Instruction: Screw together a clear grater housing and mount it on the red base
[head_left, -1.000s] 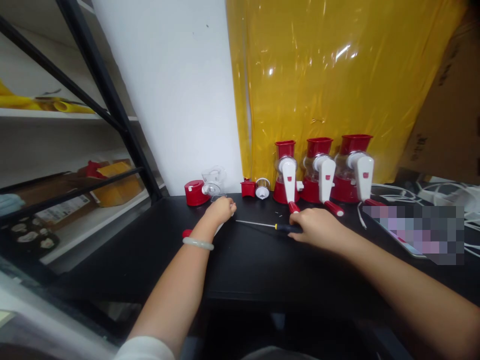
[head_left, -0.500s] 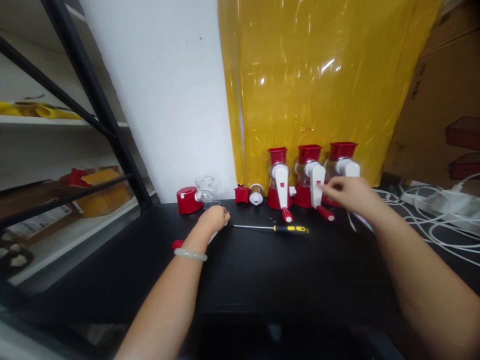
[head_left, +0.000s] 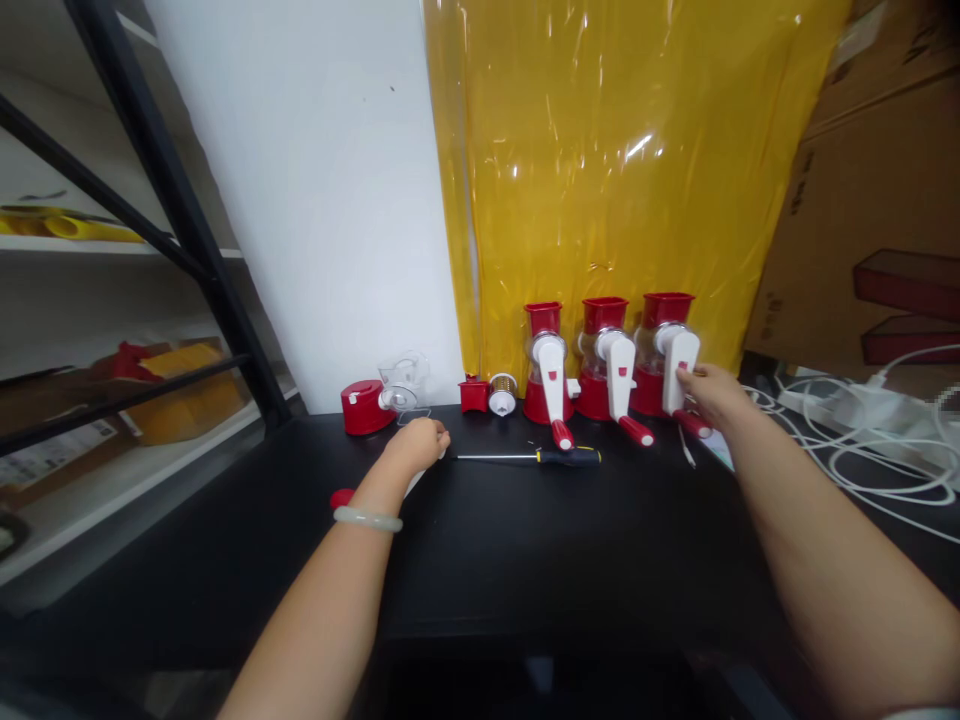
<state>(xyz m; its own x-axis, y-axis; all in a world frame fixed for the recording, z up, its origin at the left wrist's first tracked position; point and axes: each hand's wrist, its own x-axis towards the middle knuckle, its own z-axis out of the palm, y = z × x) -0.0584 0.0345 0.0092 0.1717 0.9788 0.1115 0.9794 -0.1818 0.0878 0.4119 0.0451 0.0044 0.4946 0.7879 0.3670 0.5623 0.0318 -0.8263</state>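
Observation:
My left hand is closed on a loose white crank handle; its red knob pokes out beside my wrist, and my hand hides most of the rest. At the right, my right hand has its fingers closed at the edge of the white crank of the rightmost rotary grater. Two more upright red-and-white rotary graters, one in the middle and one at the left, stand beside it. A screwdriver lies in front of them, its tip close to my left hand.
Behind my left hand are a red grater base and a clear plastic housing. A small red part and a grater drum lie near the yellow sheet. White cables tangle at the right. A black shelf frame rises left.
My right hand has moved from in front of the graters onto the rightmost grater's crank. The left hand keeps its hold on the loose crank handle. The view has shifted slightly.

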